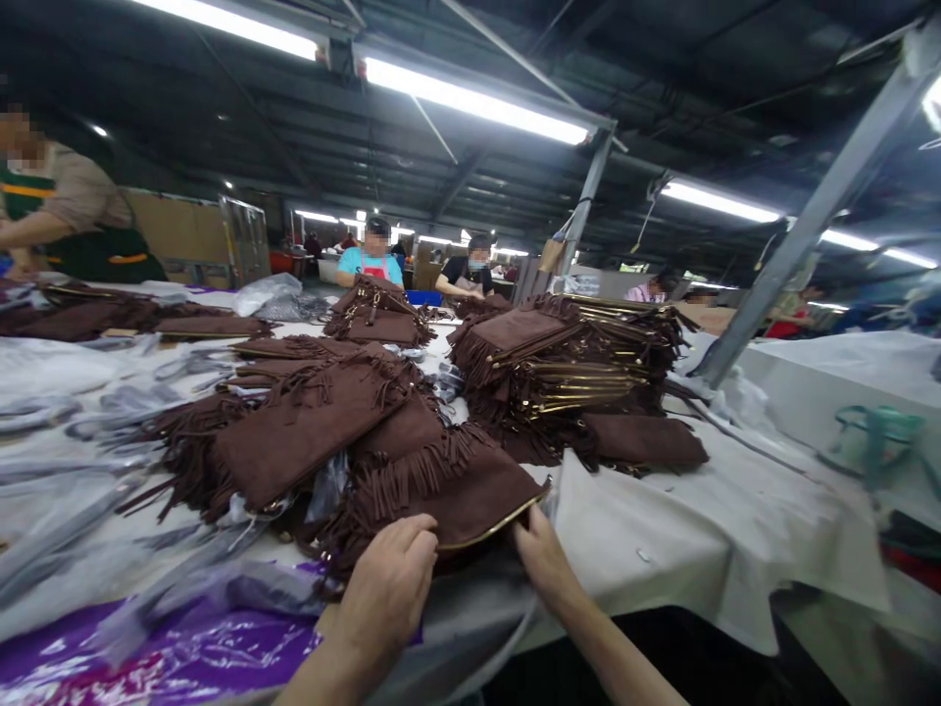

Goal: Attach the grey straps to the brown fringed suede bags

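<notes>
free: over cloth (662,515), right of hands (393,574) | blocked: bag stack (573,368) ahead, overlapping bags (309,427) left

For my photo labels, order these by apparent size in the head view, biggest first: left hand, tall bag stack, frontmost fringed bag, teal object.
1. Tall bag stack
2. Frontmost fringed bag
3. Left hand
4. Teal object

Your fringed pouch (485,479) looks matt, suede-like; its zip (489,534) is shiny metal. Your purple sheet (213,647) is glossy plastic.
</notes>
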The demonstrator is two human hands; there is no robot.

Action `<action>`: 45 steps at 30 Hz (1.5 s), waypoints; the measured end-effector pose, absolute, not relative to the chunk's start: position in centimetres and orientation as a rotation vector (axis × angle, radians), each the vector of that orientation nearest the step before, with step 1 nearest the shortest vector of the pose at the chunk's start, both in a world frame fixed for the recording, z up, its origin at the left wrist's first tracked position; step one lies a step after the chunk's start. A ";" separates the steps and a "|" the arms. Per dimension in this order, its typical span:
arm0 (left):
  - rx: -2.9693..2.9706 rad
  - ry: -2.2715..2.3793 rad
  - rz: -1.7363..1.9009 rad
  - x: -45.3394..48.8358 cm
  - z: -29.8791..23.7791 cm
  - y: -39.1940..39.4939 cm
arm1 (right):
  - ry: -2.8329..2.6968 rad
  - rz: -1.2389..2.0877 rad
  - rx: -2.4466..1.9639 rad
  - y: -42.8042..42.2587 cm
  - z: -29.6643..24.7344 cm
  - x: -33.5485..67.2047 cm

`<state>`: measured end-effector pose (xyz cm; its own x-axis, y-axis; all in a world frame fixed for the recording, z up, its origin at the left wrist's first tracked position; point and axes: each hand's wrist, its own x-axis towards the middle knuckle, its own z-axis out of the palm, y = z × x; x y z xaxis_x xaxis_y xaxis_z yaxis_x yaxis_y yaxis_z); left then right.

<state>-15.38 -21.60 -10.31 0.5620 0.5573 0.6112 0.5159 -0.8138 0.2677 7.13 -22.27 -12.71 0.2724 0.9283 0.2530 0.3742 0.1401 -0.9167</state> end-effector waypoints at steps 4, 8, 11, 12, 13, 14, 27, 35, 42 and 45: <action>2.739 0.819 0.832 -16.5 -11.9 -22.0 | -1.563 0.409 -1.561 -24.3 -14.9 6.3; 2.711 0.771 0.778 -18.3 -11.5 -23.0 | -1.738 0.257 -1.685 -24.9 -14.6 7.0; 2.567 0.891 0.769 -20.3 -9.9 -23.4 | -1.825 0.227 -1.740 -26.4 -13.5 8.0; 2.520 0.939 0.743 -21.0 -9.4 -23.6 | -1.850 0.217 -1.736 -27.2 -13.1 8.0; 2.486 0.973 0.709 -21.6 -8.9 -23.7 | -1.871 0.200 -1.720 -28.0 -12.9 7.7; 2.465 0.999 0.673 -22.2 -8.5 -23.8 | -1.898 0.193 -1.692 -28.9 -12.7 7.3; 2.747 0.623 0.502 -17.4 -9.7 -26.7 | -2.006 -0.253 -1.903 -22.0 -10.4 18.2; 2.962 0.935 0.406 -17.7 -13.6 -21.8 | -2.386 0.034 -1.865 -21.3 -8.7 19.5; 2.708 1.039 0.649 -16.3 -7.5 -24.6 | -2.438 0.524 -1.754 -28.6 -2.5 14.5; 2.638 0.955 0.594 -12.6 -5.6 -28.2 | -2.364 0.643 -1.687 -31.0 -1.8 10.9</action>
<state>-12.55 -28.23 -5.63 0.6981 0.6573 0.2838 0.5456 -0.7451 0.3837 10.90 -31.04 -1.81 -0.3471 0.9311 -0.1118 0.8594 0.2681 -0.4354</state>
